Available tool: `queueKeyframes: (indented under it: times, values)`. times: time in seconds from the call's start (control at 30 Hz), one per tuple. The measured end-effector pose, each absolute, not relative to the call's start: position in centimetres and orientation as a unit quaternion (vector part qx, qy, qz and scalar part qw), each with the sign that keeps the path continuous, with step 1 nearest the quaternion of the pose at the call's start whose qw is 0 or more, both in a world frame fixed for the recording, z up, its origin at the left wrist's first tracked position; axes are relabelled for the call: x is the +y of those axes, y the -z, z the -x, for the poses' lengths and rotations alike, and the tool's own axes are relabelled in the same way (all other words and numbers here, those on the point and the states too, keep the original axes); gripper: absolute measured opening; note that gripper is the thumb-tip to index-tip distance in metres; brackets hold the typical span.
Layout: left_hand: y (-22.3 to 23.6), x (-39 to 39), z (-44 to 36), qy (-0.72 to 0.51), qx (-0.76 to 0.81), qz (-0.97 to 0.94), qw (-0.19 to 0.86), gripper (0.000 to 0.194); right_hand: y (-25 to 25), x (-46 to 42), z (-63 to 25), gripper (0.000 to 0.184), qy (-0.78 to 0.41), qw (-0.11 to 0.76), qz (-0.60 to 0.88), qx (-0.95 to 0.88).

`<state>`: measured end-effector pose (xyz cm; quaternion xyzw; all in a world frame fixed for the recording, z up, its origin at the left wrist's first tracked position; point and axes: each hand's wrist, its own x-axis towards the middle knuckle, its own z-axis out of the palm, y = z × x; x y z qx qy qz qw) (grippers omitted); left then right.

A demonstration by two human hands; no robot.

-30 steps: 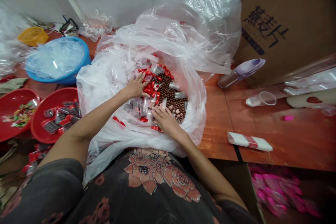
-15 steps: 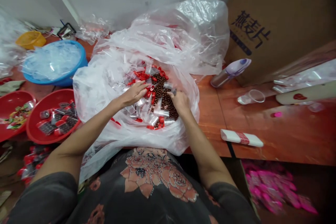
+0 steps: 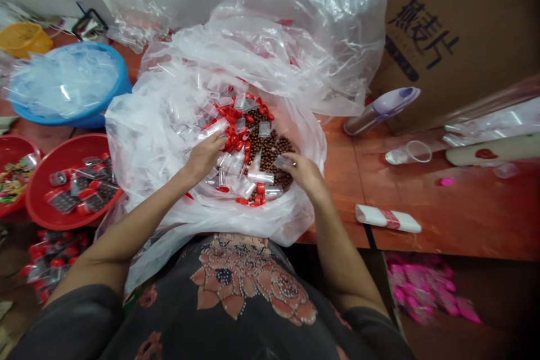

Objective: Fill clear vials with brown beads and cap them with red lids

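A large clear plastic bag [image 3: 169, 118] lies open on the table, holding a heap of brown beads [image 3: 268, 152], red caps [image 3: 232, 138] and small clear plastic tubes [image 3: 253, 178]. My left hand [image 3: 205, 157] is at the heap's left side, its fingers pinching a clear plastic tube [image 3: 214, 128]. My right hand [image 3: 304, 173] rests at the heap's right edge, with a small clear tube [image 3: 283, 162] pinched in its fingertips. The bag's folds rise behind the heap and hide the back of the table.
At left stand a blue basin [image 3: 118, 87] of clear plastic and a red basin [image 3: 71, 208] of packets. A cardboard box [image 3: 442, 39] stands at right. A flask [image 3: 379, 112], a plastic cup [image 3: 409, 153] and a white roll [image 3: 388, 218] lie on the wooden table [image 3: 455, 219].
My hands have gone from lying flat on the heap to pinching tubes. My right hand has shifted right, and the whole view has moved slightly left and up.
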<state>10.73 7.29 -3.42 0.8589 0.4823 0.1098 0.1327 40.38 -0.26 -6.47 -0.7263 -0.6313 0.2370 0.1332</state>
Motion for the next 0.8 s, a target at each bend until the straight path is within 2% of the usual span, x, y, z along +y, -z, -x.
queueKeyframes:
  times: [0.1, 0.2, 0.33, 0.5, 0.67, 0.8]
  values:
    - [2.8, 6.2, -12.7, -0.092, 0.488, -0.868, 0.031, 0.031, 6.3, -2.4, -39.5, 0.037, -0.189, 0.027, 0.73, -0.657]
    - [3.7, 4.9, -16.2, -0.07, 0.402, -0.912, 0.035, 0.027, 6.7, -3.1, -37.4, 0.042, -0.128, -0.024, 0.728, -0.673]
    - [6.4, 3.2, -19.1, -0.009, 0.28, -0.955, 0.099, 0.025, 7.2, -3.1, -36.0, 0.051, -0.115, -0.038, 0.707, -0.697]
    - [7.7, 2.5, -17.9, 0.01, 0.333, -0.938, 0.098, 0.025, 6.2, -2.1, -36.5, 0.047, -0.103, -0.046, 0.755, -0.646]
    - [6.8, 2.3, -17.3, 0.016, 0.357, -0.924, 0.138, 0.03, 6.1, 0.2, -36.2, 0.046, -0.108, -0.048, 0.714, -0.69]
    - [7.0, 2.3, -17.4, 0.009, 0.36, -0.916, 0.175, 0.03, 7.4, 1.6, -35.9, 0.048, -0.141, 0.002, 0.669, -0.73]
